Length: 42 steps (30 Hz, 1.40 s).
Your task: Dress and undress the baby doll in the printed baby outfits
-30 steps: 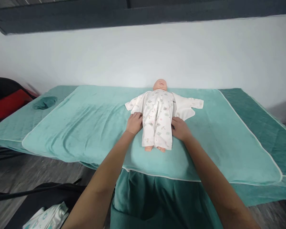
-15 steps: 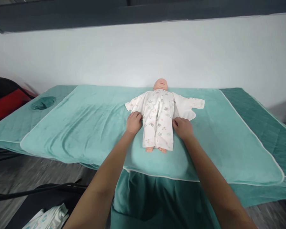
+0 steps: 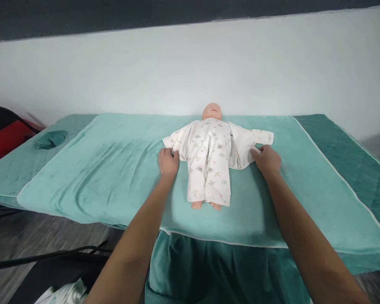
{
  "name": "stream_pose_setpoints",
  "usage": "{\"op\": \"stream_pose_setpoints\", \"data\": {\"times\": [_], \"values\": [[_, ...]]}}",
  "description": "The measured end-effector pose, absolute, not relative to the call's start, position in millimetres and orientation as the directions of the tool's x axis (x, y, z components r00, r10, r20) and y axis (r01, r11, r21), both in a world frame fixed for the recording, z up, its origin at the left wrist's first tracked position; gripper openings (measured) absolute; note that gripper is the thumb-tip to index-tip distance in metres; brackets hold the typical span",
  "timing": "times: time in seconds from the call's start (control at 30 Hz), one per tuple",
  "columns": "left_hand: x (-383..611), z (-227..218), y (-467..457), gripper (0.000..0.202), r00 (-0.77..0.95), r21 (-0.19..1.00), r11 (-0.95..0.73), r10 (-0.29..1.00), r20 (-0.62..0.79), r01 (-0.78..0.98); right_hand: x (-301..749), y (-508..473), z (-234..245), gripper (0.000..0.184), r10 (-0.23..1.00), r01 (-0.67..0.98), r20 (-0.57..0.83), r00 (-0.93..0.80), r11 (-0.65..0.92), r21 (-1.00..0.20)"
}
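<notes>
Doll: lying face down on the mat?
No, the doll lies on its back, face up, on the teal mat.

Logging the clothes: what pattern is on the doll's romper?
Romper white with small scattered prints; head view.

Pale wall (image 3: 190, 63) behind a teal-covered table (image 3: 351, 141) — grey floor (image 3: 34, 230) below.

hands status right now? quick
Left hand: fingers curled at the romper sleeve cuff; pinching or only touching, cannot tell.
Right hand: on the romper's open flap edge; grip cannot be told.
</notes>
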<state>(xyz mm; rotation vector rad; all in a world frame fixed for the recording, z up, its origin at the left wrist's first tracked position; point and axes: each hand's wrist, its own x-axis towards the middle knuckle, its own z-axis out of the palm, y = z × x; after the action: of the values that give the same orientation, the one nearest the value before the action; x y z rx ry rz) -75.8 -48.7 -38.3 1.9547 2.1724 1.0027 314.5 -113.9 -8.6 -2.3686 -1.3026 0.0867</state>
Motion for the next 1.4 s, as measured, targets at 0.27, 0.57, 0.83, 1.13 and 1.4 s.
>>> {"op": "stream_pose_setpoints", "data": {"times": [0.27, 0.57, 0.83, 1.13, 1.4], "values": [[-65.7, -33.1, -47.2, 0.026, -0.312, 0.433, 0.152, 0.892, 0.326, 0.889, 241.7, -99.2, 49.9, 0.020, 0.834, 0.562, 0.389, 0.392, 0.117, -0.818], [-71.8, -36.2, -47.1, 0.021, -0.275, 0.438, 0.094, 0.887, 0.370, 0.894, 189.4, -104.7, 102.1, 0.016, 0.848, 0.489, 0.459, -0.264, 0.528, -0.694], [-77.2, -37.9, -49.8, 0.023, -0.222, 0.507, -0.010, 0.891, 0.396, 0.862, 201.8, -8.1, 76.0, 0.015, 0.903, 0.555, 0.307, 0.301, 0.096, -0.827], [-58.5, -19.8, -55.9, 0.026, -0.265, 0.860, -0.101, 0.928, 0.263, 0.500, 201.9, 10.8, 44.8, 0.023, 0.912, 0.463, 0.204, 0.356, 0.017, -0.886], [-21.0, 6.6, -63.6, 0.034, -0.345, 0.979, -0.206, 0.919, 0.191, -0.008, 210.9, 13.4, 44.5, 0.028, 0.936, 0.390, 0.211, 0.283, 0.089, -0.916]]}}
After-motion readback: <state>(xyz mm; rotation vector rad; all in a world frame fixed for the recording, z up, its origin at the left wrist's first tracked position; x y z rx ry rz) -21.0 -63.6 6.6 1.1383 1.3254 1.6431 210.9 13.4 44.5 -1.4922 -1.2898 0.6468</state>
